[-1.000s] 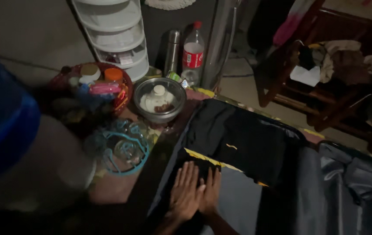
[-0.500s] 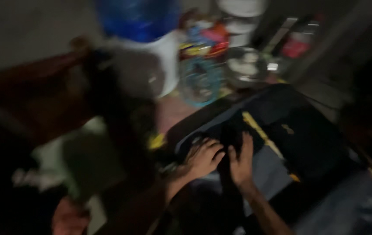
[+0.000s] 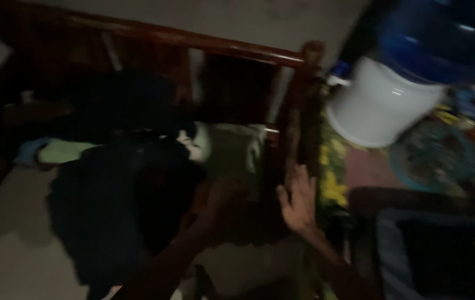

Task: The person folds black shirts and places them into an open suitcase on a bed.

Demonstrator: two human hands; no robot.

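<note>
Down on the floor, left of the wooden chair frame (image 3: 298, 111), lies a heap of dark clothing (image 3: 120, 211), and the left hand (image 3: 218, 194) reaches into its edge. It's dim and blurred there, so whether that grip is closed on cloth I cannot tell. The right hand (image 3: 298, 200) is open, fingers spread, flat by the chair's wooden post, holding nothing. A pale green garment (image 3: 59, 151) peeks out beyond the dark pile.

Risk, as I judge it: in this gloom the left hand could snag only a corner and drag the whole heap, or the right could knock the post.

Further right, a white dispenser base (image 3: 382, 111) carries a blue water bottle (image 3: 443, 39). At the lower right sits an open suitcase (image 3: 387, 250), with dark folded fabric (image 3: 448, 261) inside showing a yellow strip.
</note>
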